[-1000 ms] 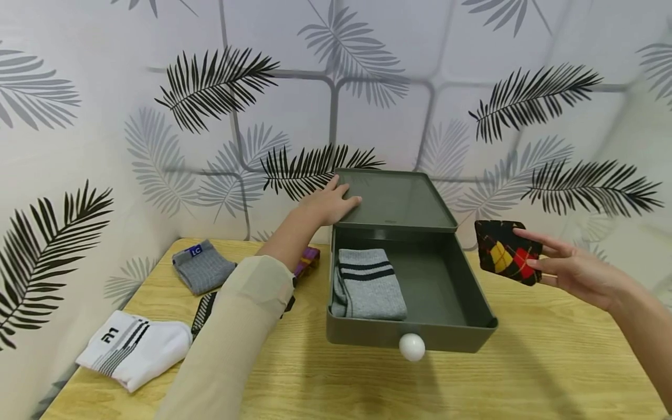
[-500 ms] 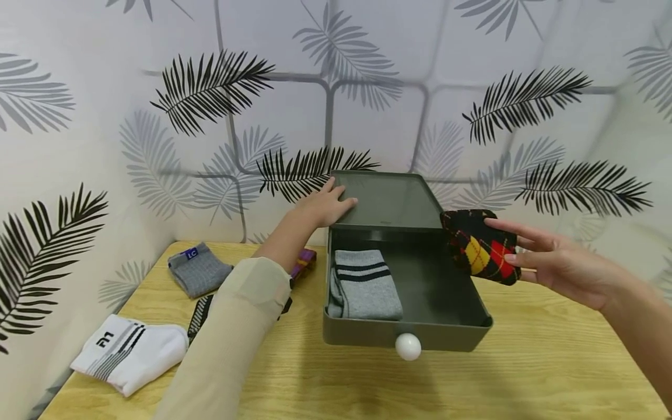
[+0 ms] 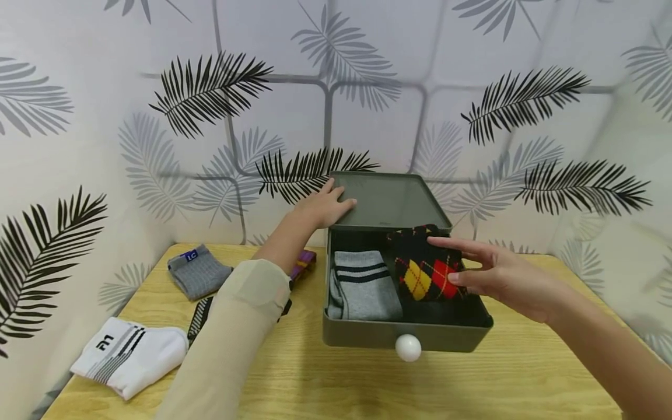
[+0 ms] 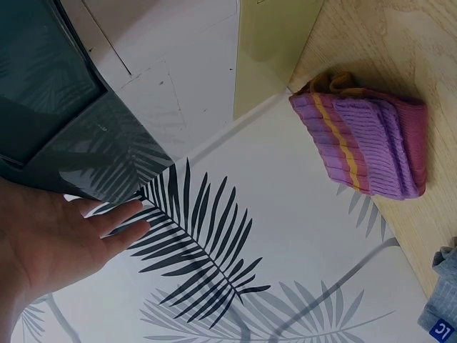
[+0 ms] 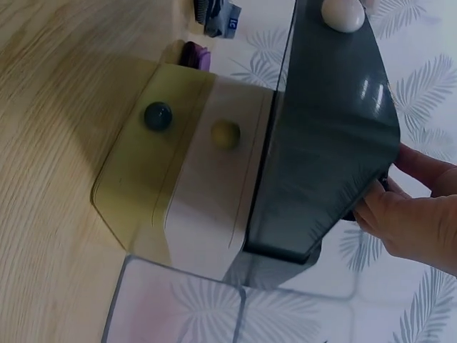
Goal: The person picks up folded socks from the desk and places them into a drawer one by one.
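Note:
My right hand [image 3: 499, 274] pinches a folded black sock [image 3: 427, 254] with red and yellow diamonds, over the right side of the pulled-out dark green drawer [image 3: 367, 335]. In the right wrist view that hand [image 5: 414, 214] is at the drawer's far side wall, which hides most of the sock. Inside the drawer on the left lies a folded grey sock [image 3: 367, 291] with dark stripes. My left hand [image 3: 322, 208] rests with spread fingers on the left edge of the drawer unit's green top [image 3: 391, 198]; the left wrist view shows the palm side.
Left on the table are a white sock [image 3: 131, 356], a grey sock [image 3: 196, 271], a black patterned sock [image 3: 199, 318] partly behind the left sleeve, and a purple striped sock [image 4: 364, 143]. White [image 5: 214, 186] and yellow [image 5: 146, 171] drawers sit below the green one.
My right hand has carried the diamond-patterned sock leftward from beside the unit to over the open drawer. The left hand stays on the unit's top.

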{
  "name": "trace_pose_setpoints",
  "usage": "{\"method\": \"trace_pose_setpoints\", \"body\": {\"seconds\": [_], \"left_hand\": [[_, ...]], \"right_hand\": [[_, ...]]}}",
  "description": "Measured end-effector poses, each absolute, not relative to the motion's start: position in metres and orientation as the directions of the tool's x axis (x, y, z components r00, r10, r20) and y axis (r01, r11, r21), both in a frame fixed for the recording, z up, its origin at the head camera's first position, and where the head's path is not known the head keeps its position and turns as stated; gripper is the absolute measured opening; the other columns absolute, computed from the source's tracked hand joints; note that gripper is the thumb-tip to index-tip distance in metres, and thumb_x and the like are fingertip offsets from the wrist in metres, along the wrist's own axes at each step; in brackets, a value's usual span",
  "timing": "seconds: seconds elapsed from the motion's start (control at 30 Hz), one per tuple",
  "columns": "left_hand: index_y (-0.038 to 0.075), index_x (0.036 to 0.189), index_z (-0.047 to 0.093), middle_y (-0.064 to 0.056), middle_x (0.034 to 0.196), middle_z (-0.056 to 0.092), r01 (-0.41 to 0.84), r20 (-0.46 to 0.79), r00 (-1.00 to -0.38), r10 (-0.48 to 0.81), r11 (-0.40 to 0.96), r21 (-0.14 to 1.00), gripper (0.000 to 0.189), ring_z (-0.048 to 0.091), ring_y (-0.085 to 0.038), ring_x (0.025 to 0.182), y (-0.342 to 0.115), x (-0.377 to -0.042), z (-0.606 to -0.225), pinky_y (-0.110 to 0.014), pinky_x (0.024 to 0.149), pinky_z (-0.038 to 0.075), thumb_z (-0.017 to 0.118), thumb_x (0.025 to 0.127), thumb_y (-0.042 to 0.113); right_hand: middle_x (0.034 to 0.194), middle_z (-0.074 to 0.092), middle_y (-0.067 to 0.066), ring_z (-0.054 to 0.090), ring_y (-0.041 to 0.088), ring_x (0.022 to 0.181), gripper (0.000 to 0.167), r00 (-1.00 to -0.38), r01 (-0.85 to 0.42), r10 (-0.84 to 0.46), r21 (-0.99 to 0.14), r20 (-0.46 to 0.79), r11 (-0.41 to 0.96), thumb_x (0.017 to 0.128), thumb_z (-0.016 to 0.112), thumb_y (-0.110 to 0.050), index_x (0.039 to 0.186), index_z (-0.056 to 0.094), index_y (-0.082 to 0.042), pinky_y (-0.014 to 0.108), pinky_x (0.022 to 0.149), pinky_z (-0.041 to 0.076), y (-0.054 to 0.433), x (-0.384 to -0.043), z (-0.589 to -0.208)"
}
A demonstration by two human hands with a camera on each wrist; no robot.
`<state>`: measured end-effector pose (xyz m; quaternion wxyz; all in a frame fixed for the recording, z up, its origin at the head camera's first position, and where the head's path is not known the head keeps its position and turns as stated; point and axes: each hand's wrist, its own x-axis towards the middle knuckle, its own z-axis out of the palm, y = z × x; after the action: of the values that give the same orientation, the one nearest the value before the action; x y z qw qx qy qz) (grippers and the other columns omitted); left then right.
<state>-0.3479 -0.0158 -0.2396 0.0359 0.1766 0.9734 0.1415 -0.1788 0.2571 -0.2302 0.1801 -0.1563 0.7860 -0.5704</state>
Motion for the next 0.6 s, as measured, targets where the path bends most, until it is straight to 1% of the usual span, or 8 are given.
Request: {"method": "trace_pose_setpoints", "body": {"seconds": [0.17, 0.23, 0.3, 0.37, 0.4, 0.43, 0.47, 0.6], "left_hand": [[0.020, 0.149, 0.015, -0.003, 0.153, -0.003, 0.335, -0.028, -0.933, 0.358, 0.896, 0.293, 0.063, 0.015, -0.034, 0.135, -0.015, -0.347, -0.240, -0.050, 0.105, 0.018, 0.022, 0.096, 0.054], [0.020, 0.149, 0.015, -0.003, 0.153, -0.003, 0.336, -0.032, -0.933, 0.360, 0.896, 0.292, 0.063, 0.015, -0.034, 0.135, -0.014, -0.347, -0.240, -0.050, 0.105, 0.018, 0.022, 0.096, 0.055], [0.020, 0.149, 0.015, -0.003, 0.153, -0.003, 0.338, -0.029, -0.932, 0.361, 0.896, 0.290, 0.063, 0.015, -0.034, 0.135, -0.014, -0.347, -0.239, -0.049, 0.105, 0.018, 0.021, 0.096, 0.055], [0.020, 0.149, 0.015, -0.003, 0.153, -0.002, 0.337, -0.025, -0.933, 0.359, 0.896, 0.289, 0.063, 0.015, -0.033, 0.135, -0.014, -0.347, -0.239, -0.049, 0.105, 0.019, 0.022, 0.096, 0.054], [0.020, 0.149, 0.015, -0.003, 0.153, -0.002, 0.336, -0.023, -0.934, 0.357, 0.897, 0.288, 0.063, 0.015, -0.033, 0.135, -0.014, -0.347, -0.239, -0.049, 0.105, 0.019, 0.022, 0.096, 0.054], [0.020, 0.149, 0.016, -0.003, 0.153, -0.002, 0.335, -0.021, -0.934, 0.356, 0.897, 0.287, 0.063, 0.015, -0.033, 0.135, -0.014, -0.347, -0.239, -0.050, 0.105, 0.019, 0.022, 0.096, 0.054], [0.020, 0.149, 0.016, -0.003, 0.153, -0.002, 0.334, -0.020, -0.935, 0.354, 0.898, 0.287, 0.062, 0.015, -0.033, 0.135, -0.015, -0.347, -0.238, -0.050, 0.105, 0.019, 0.022, 0.096, 0.054], [0.021, 0.149, 0.015, -0.003, 0.153, -0.003, 0.329, -0.025, -0.936, 0.351, 0.899, 0.287, 0.062, 0.015, -0.034, 0.135, -0.016, -0.347, -0.238, -0.050, 0.105, 0.018, 0.022, 0.096, 0.054]], "right_hand": [[0.139, 0.033, 0.023, 0.060, 0.025, 0.097, 0.059, -0.905, -0.147, -0.419, -0.874, -0.070, 0.463, 0.088, 0.062, -0.016, 0.142, 0.037, -0.013, 0.044, 0.091, 0.042, 0.242, -0.178, -0.234], [0.133, 0.040, 0.020, 0.061, 0.018, 0.080, 0.057, -0.906, -0.234, -0.422, -0.794, -0.031, 0.561, 0.088, 0.063, -0.015, 0.140, 0.040, -0.011, 0.038, 0.080, 0.048, 0.238, -0.177, -0.236], [0.104, 0.055, 0.015, 0.053, 0.012, 0.060, 0.055, -0.899, -0.324, -0.439, -0.685, 0.007, 0.653, 0.087, 0.063, -0.013, 0.138, 0.043, -0.008, 0.030, 0.063, 0.047, 0.234, -0.177, -0.237], [0.079, 0.052, 0.006, 0.041, 0.010, 0.050, 0.053, -0.890, -0.392, -0.455, -0.564, 0.033, 0.727, 0.087, 0.063, -0.010, 0.136, 0.044, -0.006, 0.026, 0.050, 0.039, 0.229, -0.177, -0.237], [0.071, 0.045, 0.001, 0.034, 0.010, 0.049, 0.052, -0.887, -0.420, -0.460, -0.494, 0.047, 0.761, 0.086, 0.063, -0.009, 0.135, 0.046, -0.006, 0.026, 0.047, 0.034, 0.227, -0.177, -0.238], [0.066, 0.041, -0.001, 0.033, 0.011, 0.049, 0.051, -0.884, -0.442, -0.464, -0.427, 0.059, 0.789, 0.086, 0.063, -0.009, 0.134, 0.047, -0.005, 0.026, 0.046, 0.033, 0.224, -0.177, -0.239], [0.062, 0.037, -0.002, 0.034, 0.011, 0.050, 0.050, -0.886, -0.450, -0.459, -0.363, 0.068, 0.816, 0.085, 0.063, -0.008, 0.133, 0.049, -0.006, 0.025, 0.045, 0.033, 0.221, -0.176, -0.240], [0.069, 0.042, 0.001, 0.035, 0.013, 0.054, 0.045, -0.888, -0.459, -0.447, -0.152, 0.108, 0.875, 0.084, 0.064, -0.007, 0.128, 0.055, -0.005, 0.025, 0.045, 0.033, 0.212, -0.174, -0.246]]}}
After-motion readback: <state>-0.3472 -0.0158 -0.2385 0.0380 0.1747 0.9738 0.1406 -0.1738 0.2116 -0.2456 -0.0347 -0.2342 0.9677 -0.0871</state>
